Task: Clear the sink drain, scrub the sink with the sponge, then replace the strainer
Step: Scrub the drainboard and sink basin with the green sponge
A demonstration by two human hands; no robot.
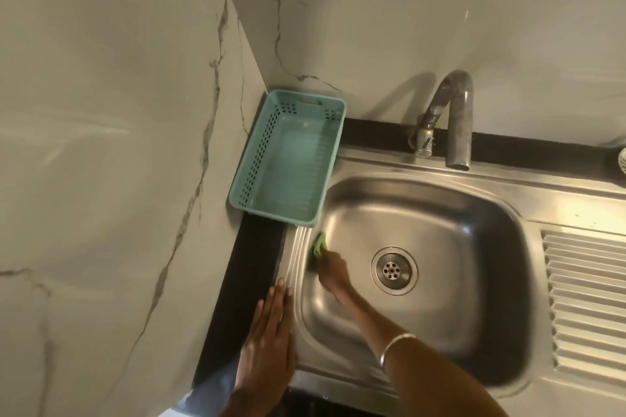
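While the left hand [271, 335] rests flat, right hand [333, 276] grips sponge [318, 249] — inside sink [423, 213].

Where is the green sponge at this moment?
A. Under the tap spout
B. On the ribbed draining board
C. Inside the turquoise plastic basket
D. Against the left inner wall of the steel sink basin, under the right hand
D: the right hand presses the green sponge against the left inner wall of the stainless steel sink basin, while the turquoise plastic basket holds no sponge.
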